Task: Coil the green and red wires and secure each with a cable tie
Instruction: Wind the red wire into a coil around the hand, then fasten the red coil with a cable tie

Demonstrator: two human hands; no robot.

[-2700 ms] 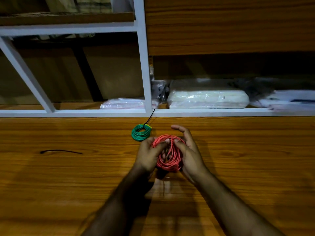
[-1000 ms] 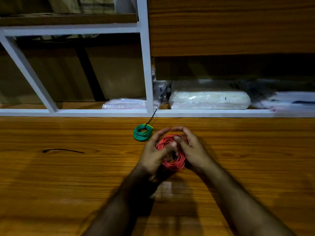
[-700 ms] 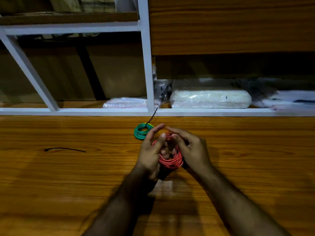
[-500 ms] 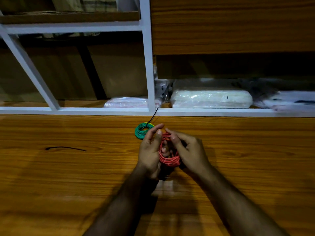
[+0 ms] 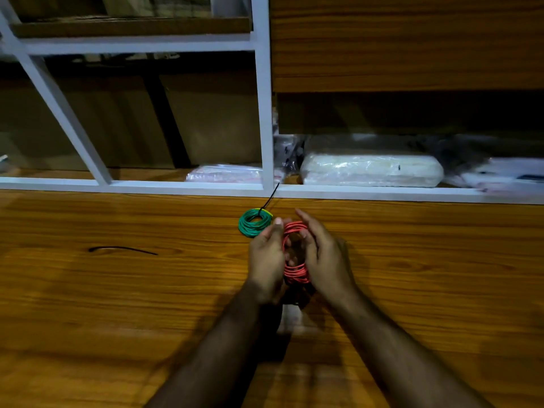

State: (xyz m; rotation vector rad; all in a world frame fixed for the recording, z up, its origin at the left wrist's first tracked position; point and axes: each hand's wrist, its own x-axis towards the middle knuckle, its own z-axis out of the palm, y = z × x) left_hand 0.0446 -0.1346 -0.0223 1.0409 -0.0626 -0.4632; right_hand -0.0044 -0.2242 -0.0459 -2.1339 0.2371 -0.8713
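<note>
Wire coils, two. Red coil (image 5: pixel 295 270): one, many turns, stood nearly on edge above the wooden table (image 5: pixel 117 304), held between both hands. Green coil (image 5: pixel 254 222): one, lying flat on the table just beyond and to the left of the left hand, apart from the red coil.

Cable ties, two, both black. One tie (image 5: pixel 270 198) is fastened on the green coil at its far edge, its tail sticking up toward the white shelf frame (image 5: pixel 263 113). One loose tie (image 5: pixel 123 249) lies flat on the table, well to the left of the coils.

Hands, two. Left hand (image 5: pixel 266 259): fingers curled round the left side of the red coil, thumb up at its top edge. Right hand (image 5: pixel 322 254): fingers curled over the right side of the same coil, forefinger raised above it; whether a tie is on this coil cannot be told.

Plastic-wrapped packs on the lower shelf: one pinkish (image 5: pixel 225 173) left of the upright, one whitish (image 5: pixel 371 170) right of it; further items at far right are blurred.
</note>
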